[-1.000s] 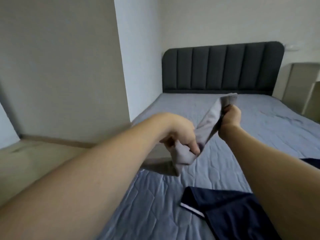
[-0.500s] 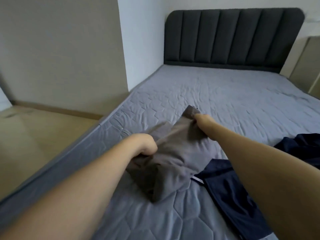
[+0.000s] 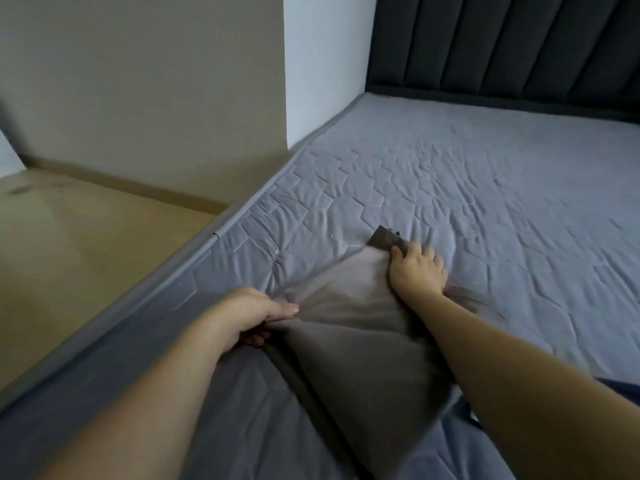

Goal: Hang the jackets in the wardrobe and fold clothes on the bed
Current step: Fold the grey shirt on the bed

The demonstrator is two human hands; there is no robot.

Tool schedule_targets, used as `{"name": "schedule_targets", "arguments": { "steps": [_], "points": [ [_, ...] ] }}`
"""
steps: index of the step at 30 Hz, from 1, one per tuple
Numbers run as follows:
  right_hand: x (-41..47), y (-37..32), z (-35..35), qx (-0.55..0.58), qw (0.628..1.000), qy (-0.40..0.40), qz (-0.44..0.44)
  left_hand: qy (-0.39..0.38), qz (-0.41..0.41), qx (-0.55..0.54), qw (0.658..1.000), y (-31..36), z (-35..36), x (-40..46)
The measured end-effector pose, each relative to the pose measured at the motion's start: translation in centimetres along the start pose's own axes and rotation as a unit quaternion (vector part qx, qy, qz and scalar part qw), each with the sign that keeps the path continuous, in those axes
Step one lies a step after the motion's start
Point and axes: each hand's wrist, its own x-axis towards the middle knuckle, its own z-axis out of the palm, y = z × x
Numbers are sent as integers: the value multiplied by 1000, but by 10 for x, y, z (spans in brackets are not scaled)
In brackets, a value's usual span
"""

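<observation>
A grey garment [image 3: 349, 327] lies spread on the quilted grey bed [image 3: 485, 188], near its left edge. My left hand [image 3: 254, 315] grips the garment's left edge, bunching the cloth between thumb and fingers. My right hand [image 3: 417, 270] rests on top of the garment near its far corner, fingers spread and pressing the cloth onto the mattress. A darker hem corner sticks out just beyond the right hand. A sliver of dark navy clothing [image 3: 620, 386] shows at the right edge, mostly hidden behind my right forearm.
A dark padded headboard [image 3: 502, 43] stands at the far end of the bed. A beige wall panel [image 3: 138, 81] and wooden floor [image 3: 76, 244] lie to the left of the bed's edge.
Both hands have lowered the grey garment from mid-air onto the bed and spread it out. The right hand has shifted from pinching its top corner to pressing on it.
</observation>
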Motion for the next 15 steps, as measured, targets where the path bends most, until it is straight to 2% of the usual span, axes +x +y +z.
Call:
{"name": "schedule_targets", "arguments": {
  "steps": [3, 6, 8, 10, 12, 13, 15],
  "points": [
    [-4, 1, 6, 25, 998, 48, 8, -7, 3, -17, 1000, -1, 0, 4],
    [-8, 3, 1, 24, 999, 40, 20, 64, 28, -23, 997, -1, 14, -5],
    [-15, 4, -4, 5, 999, 20, 30, 154, 27, -102, 982, 1, 23, -19],
    [-18, 6, -12, -25, 999, -15, 44, 215, 10, -246, 945, 5, 30, -38],
    [-24, 12, -22, -55, 996, -53, 49, 179, -16, -369, 912, 6, 41, -58],
    [-28, 15, -28, -68, 994, -64, 51, 155, -22, -391, 907, 5, 50, -67],
    [-36, 20, -39, -84, 992, -77, 45, 137, -35, -363, 921, 2, 68, -82]
  ]
}}
